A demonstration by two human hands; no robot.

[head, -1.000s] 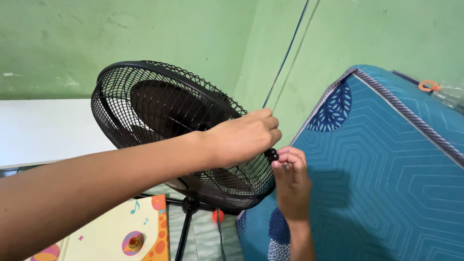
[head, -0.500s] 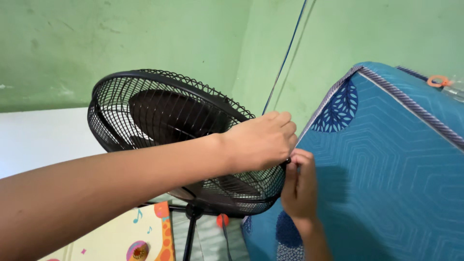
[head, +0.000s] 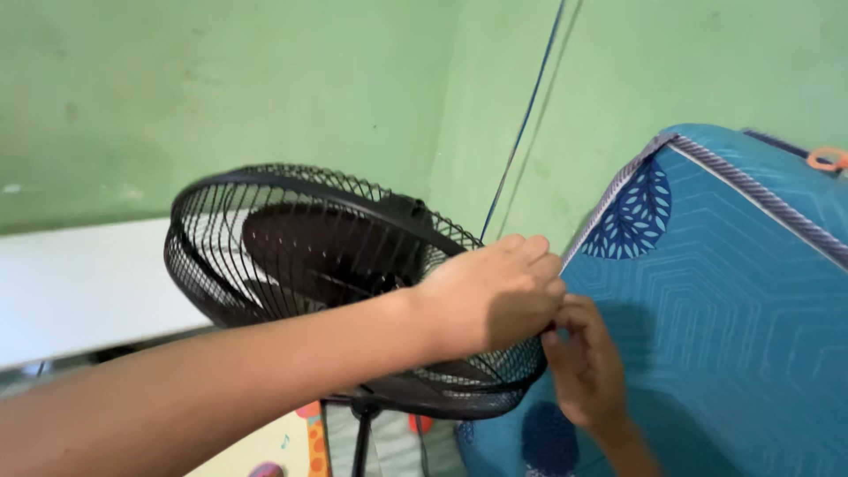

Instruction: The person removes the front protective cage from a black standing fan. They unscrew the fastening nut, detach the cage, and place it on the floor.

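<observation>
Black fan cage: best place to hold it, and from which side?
Grip the fan cage at its solid outer rim, from the mattress side, where the left hand and right hand already meet. The rim looks rigid; the thin grille wires would probably flex.

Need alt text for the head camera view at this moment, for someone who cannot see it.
Two bare hands meet at the right rim of a black wire fan cage: the left hand reaches across its front and the right hand comes up from below. A blue patterned mattress leans against the green wall at right.
</observation>
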